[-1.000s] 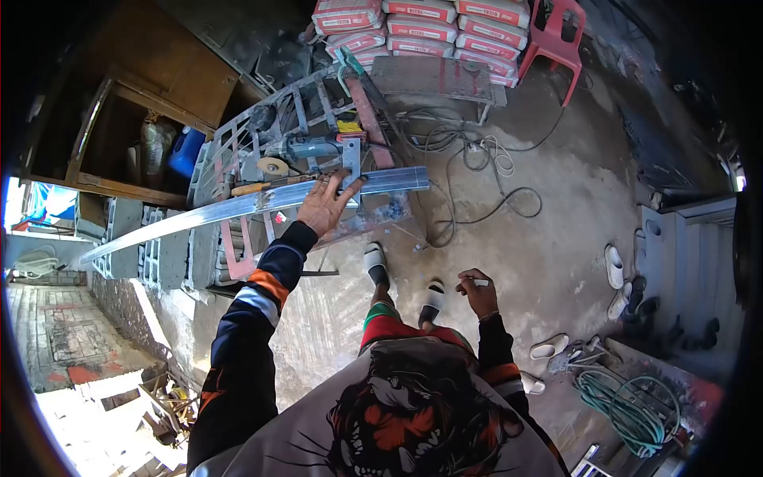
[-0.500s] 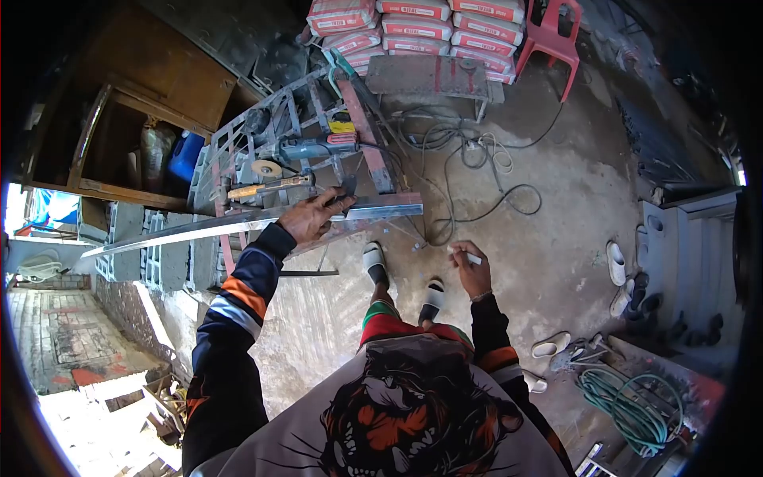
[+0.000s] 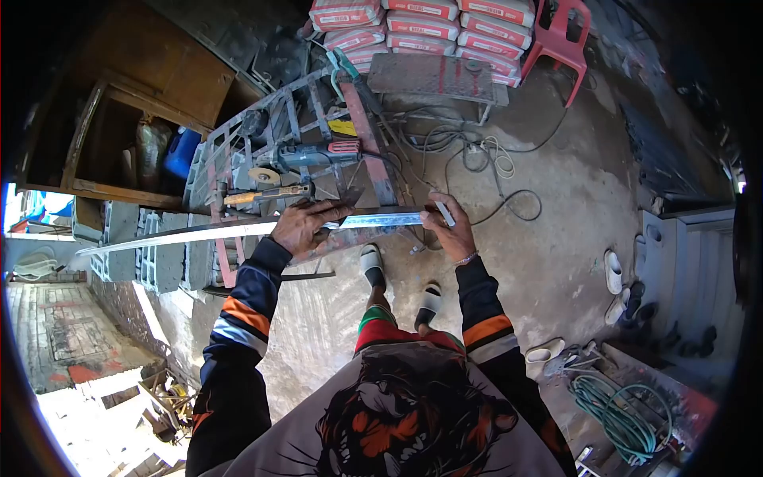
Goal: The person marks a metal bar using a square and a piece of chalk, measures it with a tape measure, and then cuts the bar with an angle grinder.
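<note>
A long shiny metal bar (image 3: pixel 373 220) runs across the red metal frame, from the far left to near my right hand. My left hand (image 3: pixel 306 226) is closed around the bar, and its fingertips touch a dark flat metal piece (image 3: pixel 350 200) lying over it. At the bar's right end is my right hand (image 3: pixel 451 230), fingers closed on a small white stick (image 3: pixel 444 212); its fingertips meet the bar's end. Just beyond the bar lie a hammer (image 3: pixel 262 196) with a yellow handle and an angle grinder (image 3: pixel 310 153) with a tan disc.
The red metal frame (image 3: pixel 369 143) stands in front of me, with cables (image 3: pixel 469 151) on the floor to its right. Stacked cement bags (image 3: pixel 421 28), a low bench (image 3: pixel 429 75) and a red chair (image 3: pixel 560 40) are beyond. A green hose (image 3: pixel 612 413) lies lower right.
My right hand has moved up and left to the bar's end, still with the white stick. The bar's right end has shifted slightly, while my left hand stays on it.
</note>
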The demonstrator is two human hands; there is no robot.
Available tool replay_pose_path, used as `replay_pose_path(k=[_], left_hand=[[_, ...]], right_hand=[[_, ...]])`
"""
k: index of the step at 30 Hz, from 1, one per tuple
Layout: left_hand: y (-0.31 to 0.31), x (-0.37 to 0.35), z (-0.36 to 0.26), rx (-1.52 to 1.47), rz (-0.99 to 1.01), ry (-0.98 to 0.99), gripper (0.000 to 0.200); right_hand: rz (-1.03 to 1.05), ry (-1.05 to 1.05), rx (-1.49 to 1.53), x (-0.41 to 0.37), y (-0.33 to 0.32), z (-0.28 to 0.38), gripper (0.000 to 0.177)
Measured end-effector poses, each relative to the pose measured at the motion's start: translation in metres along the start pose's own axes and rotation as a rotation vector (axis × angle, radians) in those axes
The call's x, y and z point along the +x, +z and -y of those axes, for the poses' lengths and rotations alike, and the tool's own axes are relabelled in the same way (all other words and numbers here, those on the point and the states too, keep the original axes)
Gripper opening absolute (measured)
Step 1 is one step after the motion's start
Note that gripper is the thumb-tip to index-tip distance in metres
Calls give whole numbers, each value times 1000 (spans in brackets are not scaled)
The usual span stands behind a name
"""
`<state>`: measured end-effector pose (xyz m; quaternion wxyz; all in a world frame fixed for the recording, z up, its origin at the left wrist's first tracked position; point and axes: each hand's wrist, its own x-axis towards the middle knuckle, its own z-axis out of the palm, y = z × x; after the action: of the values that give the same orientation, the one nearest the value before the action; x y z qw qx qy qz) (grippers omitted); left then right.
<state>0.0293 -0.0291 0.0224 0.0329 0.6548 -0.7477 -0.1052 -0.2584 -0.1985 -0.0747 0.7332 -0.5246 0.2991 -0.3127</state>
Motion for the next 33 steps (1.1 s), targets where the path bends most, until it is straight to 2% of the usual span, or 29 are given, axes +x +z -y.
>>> replay_pose_path(k=[2,5,7,11,15,17,20,23,26,28,31,33], left_hand=[[2,-2,-2,3,-32,15,72],[4,-7,-14,38,-80,0,79],[10,-10,-23,200,-107,-85,80],[18,-5,-46,234,-205,-164,78],[48,3,-77,58,-193,-183,80],[46,14,-93,-10,-256,-106,77],[64,21,-102,-47,-287,-120,76],[68,24,-108,-184,-269,-110,68],[69,25,-112,-115,-320,-125,62],[71,27,-106,60,-334,-131,59],[67,33,-100,92,-402,-97,61],[66,34,-97,125,-374,-92,61]], right_hand=[[-5,24,17,0,-1,-1,47],[-12,52,69,3,-1,-6,45],[-12,63,103,3,2,-7,44],[-28,64,156,2,4,-11,40],[-34,65,175,1,3,-15,40],[-36,73,174,0,4,-12,40],[-36,75,187,-1,3,-12,40],[-30,69,194,0,3,-14,40],[-29,59,176,0,3,-15,41],[-30,54,163,-1,3,-15,41],[-22,64,159,-2,2,-13,42],[-14,76,144,-2,2,-12,44]])
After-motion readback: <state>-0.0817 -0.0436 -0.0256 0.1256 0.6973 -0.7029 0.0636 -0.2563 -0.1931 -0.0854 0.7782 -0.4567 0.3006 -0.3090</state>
